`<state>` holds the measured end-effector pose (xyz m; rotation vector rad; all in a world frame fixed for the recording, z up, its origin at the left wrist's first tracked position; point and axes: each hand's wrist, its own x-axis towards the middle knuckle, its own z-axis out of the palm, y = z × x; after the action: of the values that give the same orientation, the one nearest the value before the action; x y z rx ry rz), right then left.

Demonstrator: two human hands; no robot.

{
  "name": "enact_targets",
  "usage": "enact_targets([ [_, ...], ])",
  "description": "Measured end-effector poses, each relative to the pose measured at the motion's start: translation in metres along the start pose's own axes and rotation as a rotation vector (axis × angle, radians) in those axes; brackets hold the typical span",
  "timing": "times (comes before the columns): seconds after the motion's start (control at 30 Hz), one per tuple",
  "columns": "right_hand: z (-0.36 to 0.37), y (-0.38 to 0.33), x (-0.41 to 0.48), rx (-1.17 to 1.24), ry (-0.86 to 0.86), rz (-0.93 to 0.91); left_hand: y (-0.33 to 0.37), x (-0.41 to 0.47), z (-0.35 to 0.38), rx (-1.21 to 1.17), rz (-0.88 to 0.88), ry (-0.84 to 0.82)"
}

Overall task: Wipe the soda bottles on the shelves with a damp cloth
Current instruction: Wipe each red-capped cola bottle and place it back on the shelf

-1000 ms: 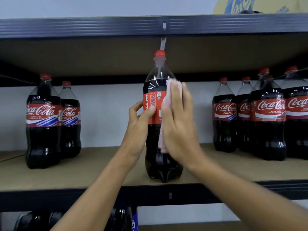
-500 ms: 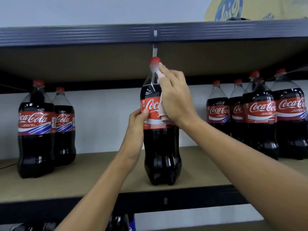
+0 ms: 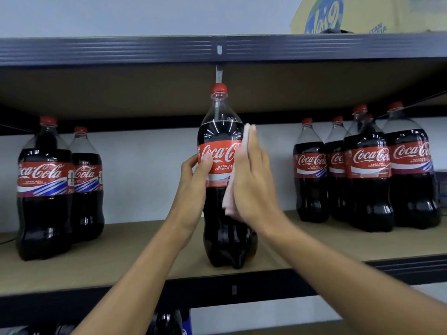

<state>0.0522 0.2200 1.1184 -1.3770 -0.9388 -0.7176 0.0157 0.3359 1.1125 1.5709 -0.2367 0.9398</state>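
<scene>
The soda bottle [image 3: 225, 233] stands upright near the front edge of the shelf [image 3: 121, 259]. The left hand [image 3: 193, 187] grips its label band, thumb in front. The right hand [image 3: 252, 180], fingers straight, presses a pale cloth [image 3: 229, 199] against the bottle's right side; its dampness is hard to judge. A bottle pair [image 3: 43, 189] stands left, a bottle cluster [image 3: 367, 184] right.

A soda bottle [image 3: 223, 233] stands upright near the front edge of the shelf [image 3: 121, 259]. The left hand [image 3: 193, 184] grips it at the red label [image 3: 217, 153], thumb across the front. The right hand [image 3: 252, 182], fingers straight, presses a pink cloth [image 3: 229, 201] flat against the bottle's right side.
</scene>
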Motion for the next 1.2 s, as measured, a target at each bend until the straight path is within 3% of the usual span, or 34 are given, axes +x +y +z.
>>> enact_targets([
  [0.17, -0.001, -0.024, 0.052, 0.051, 0.014, -0.028, 0.003, -0.004, -0.003, 0.027, -0.020, -0.009],
  [0.3, 0.003, -0.003, 0.010, 0.044, 0.043, -0.023, 0.005, -0.007, -0.004, -0.003, -0.015, 0.004],
  [0.57, -0.013, 0.015, -0.061, 0.100, -0.099, 0.100, 0.019, -0.016, 0.001, 0.040, 0.028, -0.065],
  [0.7, -0.013, -0.019, -0.013, 0.095, 0.033, -0.080, 0.029, -0.025, -0.002, 0.057, 0.108, -0.103],
  [0.93, -0.029, -0.078, 0.058, -0.218, 0.068, -0.568, 0.033, -0.037, -0.010, 0.090, 0.168, -0.158],
  [1.07, -0.039, -0.104, 0.085, -0.202, -0.150, -0.422, 0.029, -0.039, -0.010, 0.074, 0.195, -0.145],
  [1.2, -0.043, -0.108, 0.089, -0.055, -0.187, -0.278, 0.029, -0.038, -0.011, 0.064, 0.191, -0.140],
])
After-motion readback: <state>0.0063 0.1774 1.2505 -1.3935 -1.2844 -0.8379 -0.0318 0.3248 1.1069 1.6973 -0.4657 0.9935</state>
